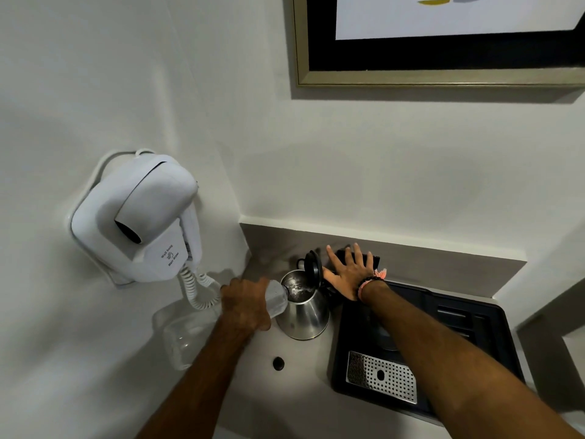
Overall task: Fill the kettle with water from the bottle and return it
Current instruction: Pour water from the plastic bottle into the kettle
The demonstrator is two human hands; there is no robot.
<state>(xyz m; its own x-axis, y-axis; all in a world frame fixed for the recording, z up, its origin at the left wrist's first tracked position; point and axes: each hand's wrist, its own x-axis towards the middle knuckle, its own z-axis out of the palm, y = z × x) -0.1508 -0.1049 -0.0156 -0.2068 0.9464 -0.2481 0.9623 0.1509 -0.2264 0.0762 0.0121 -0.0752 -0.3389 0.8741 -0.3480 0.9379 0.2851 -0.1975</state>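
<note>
Pouring is the step in hand — the left hand (pixel 245 304), fingers wrapped tight around the bottle (pixel 276 300), tips its neck into the open kettle (pixel 302 307), which stands on the counter (pixel 285 391) just left of the tray (pixel 449 315). The right hand (pixel 346 274) lies spread flat behind the raised lid (pixel 313 267), gripping nothing. Next, I judge: right the bottle, shut the lid, move the kettle back. One kettle, one bottle, one tray, one small cap (pixel 278 363) — and a wall dryer (pixel 139 217).
</note>
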